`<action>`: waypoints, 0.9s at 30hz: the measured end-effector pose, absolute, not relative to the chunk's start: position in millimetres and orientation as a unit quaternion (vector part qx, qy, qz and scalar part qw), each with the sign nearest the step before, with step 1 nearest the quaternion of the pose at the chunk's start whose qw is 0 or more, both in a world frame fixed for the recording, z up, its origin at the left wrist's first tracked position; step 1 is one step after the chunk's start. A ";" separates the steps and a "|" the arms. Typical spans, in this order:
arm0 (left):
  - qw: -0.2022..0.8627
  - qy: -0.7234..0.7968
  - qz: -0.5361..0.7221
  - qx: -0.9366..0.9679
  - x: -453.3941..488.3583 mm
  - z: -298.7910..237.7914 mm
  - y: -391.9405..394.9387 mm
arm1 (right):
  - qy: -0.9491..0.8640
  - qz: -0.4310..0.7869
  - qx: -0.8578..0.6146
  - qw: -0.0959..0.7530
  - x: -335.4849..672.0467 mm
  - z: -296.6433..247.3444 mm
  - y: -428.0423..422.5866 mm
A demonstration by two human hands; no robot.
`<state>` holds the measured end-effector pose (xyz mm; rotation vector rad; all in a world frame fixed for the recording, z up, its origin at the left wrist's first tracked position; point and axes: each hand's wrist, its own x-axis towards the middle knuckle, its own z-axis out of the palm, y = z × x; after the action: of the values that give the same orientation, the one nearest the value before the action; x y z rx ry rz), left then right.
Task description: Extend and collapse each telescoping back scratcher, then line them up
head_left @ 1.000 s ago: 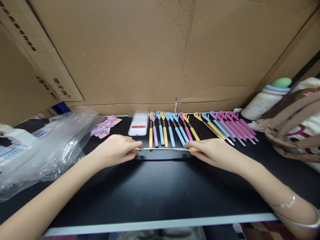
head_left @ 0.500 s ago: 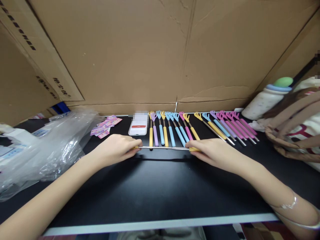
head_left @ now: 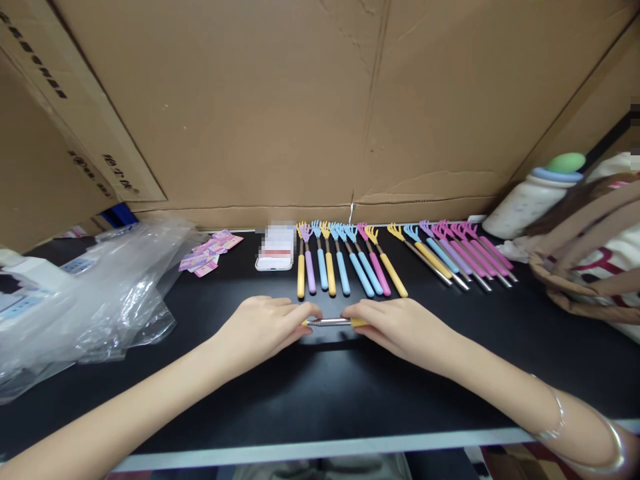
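Between my two hands a telescopic back scratcher (head_left: 330,322) lies level above the table, its short silver rod showing and a bit of yellow at each end. My left hand (head_left: 273,327) is closed on its left end, my right hand (head_left: 390,323) on its right end. The fingers cover most of both ends, so the claw is hidden. Just beyond my hands lies a row of several back scratchers (head_left: 341,267) with yellow, purple, blue and pink handles, claws pointing away. To their right is a second group of back scratchers (head_left: 463,257), lying slanted with silver rods sticking out.
A phone (head_left: 275,248) lies left of the row, beside a pile of pink and purple cards (head_left: 210,253). Clear plastic bags (head_left: 100,300) cover the table's left. A white bottle (head_left: 525,203) and a bag (head_left: 590,260) stand at the right. A cardboard wall (head_left: 260,113) closes off the back.
My hands have come closer together and nearer to me. The silver rod between them has become much shorter, and the handles behind my right hand now show fully.
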<state>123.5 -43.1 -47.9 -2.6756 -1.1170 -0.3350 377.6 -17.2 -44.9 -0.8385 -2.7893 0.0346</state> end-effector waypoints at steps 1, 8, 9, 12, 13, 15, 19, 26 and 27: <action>0.112 -0.383 -0.120 -0.909 124.1 -48.8 -43.6 | -0.951 0.010 -0.286 0.120 377.1 -45.3 -17.9; 0.133 -0.385 -0.158 -0.900 126.7 -53.4 -46.0 | -0.950 -0.033 -0.275 0.144 373.8 -44.7 -21.6; 0.139 -0.383 -0.160 -0.899 127.8 -53.1 -46.6 | -0.950 -0.041 -0.275 0.144 373.1 -44.6 -22.2; 0.160 -0.382 -0.155 -0.897 132.5 -51.4 -49.0 | -0.949 -0.063 -0.276 0.143 371.1 -44.6 -23.8; 0.165 -0.383 -0.150 -0.896 133.9 -50.5 -49.5 | -0.948 -0.069 -0.276 0.142 370.8 -44.6 -24.1; 0.173 -0.382 -0.137 -0.897 134.4 -48.1 -49.3 | -0.948 -0.079 -0.277 0.139 372.0 -43.9 -23.1; 0.204 -0.410 -0.112 -0.882 118.8 -40.0 -39.2 | -0.931 -0.124 -0.308 0.148 386.8 -37.8 -10.3; 0.157 -0.445 -0.074 -0.879 82.8 -29.0 -17.4 | -0.911 -0.148 -0.361 0.137 417.8 -22.1 14.5; 0.149 -0.443 -0.069 -0.881 82.2 -28.5 -17.4 | -0.914 -0.139 -0.358 0.129 418.7 -21.3 14.6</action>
<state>82.2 -17.4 -28.5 -2.5337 -1.2737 -0.1987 418.7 14.6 -21.3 -1.0421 -2.6580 -0.4035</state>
